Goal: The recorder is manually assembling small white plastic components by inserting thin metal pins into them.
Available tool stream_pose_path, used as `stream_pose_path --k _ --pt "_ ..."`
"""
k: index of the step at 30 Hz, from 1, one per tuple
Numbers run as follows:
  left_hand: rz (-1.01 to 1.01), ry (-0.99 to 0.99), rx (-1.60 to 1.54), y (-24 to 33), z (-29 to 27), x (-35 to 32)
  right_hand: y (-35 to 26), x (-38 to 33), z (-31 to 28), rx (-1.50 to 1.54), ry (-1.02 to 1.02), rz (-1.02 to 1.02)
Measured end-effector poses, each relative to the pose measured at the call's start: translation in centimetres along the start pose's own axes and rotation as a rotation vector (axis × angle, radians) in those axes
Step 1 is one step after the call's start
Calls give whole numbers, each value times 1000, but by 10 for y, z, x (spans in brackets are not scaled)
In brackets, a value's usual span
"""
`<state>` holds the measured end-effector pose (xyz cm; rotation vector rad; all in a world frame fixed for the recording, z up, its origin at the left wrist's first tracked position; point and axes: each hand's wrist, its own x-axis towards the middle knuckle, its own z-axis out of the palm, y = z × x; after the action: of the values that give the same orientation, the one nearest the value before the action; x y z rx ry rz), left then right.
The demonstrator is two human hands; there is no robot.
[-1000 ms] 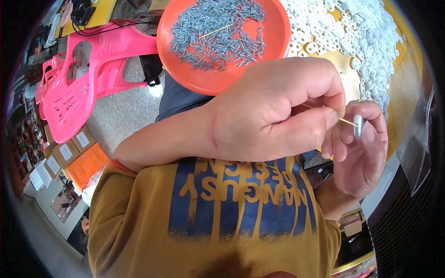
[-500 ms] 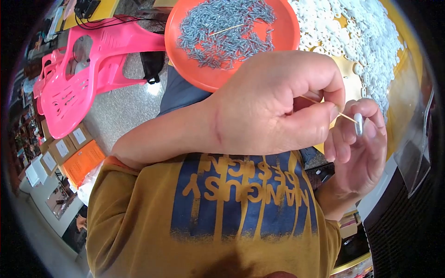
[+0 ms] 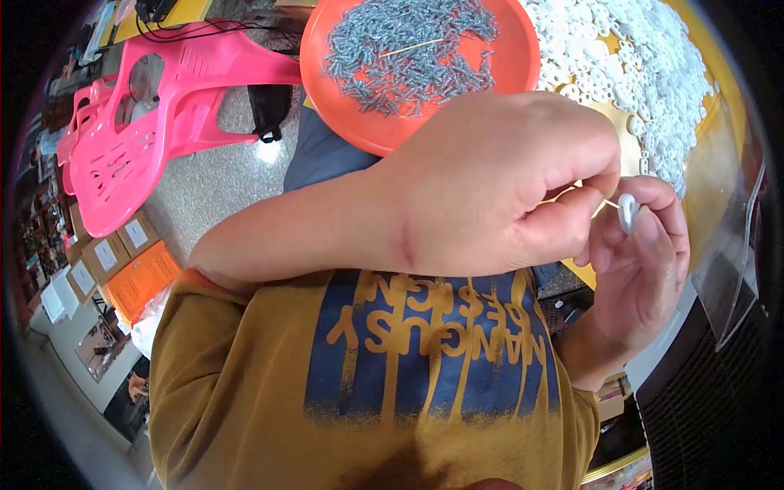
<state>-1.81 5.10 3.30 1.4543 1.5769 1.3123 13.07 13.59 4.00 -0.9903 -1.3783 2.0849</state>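
Between the thumb and fingers of my left hand [image 3: 506, 184] is a thin wooden stick like a toothpick [image 3: 610, 202], mostly hidden by the fingers. Its tip meets a small white plastic ring-shaped piece [image 3: 627, 213]. My right hand [image 3: 641, 265] pinches that piece between thumb and forefinger. How far the tip enters the piece cannot be made out. Beyond my left hand, an orange-red plate [image 3: 371, 137] bears a heap of small grey spiral pieces [image 3: 392, 69], perhaps springs or screws. Another thin stick [image 3: 412, 47] lies across them.
A large pile of white ring-shaped pieces [image 3: 653, 82] covers much of the yellow tabletop [image 3: 725, 90] at the far right. Pink plastic chairs [image 3: 122, 155] stand on the speckled floor to the left. Boxes [image 3: 106, 253] and an orange package [image 3: 143, 282] lie at the lower left.
My left hand has shifted slightly right, closer to my right hand, so less of the stick shows between them. The white piece has turned to show more of its face.
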Motion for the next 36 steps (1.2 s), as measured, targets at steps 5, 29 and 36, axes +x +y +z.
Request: stream_pose_path --k 5,29,36 --pt "-30 -61 -101 -1 -5 3 -2 0 1 52 -30 48" --pt "-17 -105 -216 -3 -12 -6 -1 2 2 168 -118 126" --pt "120 24 48 -7 -7 -7 2 0 7 28 -57 82"
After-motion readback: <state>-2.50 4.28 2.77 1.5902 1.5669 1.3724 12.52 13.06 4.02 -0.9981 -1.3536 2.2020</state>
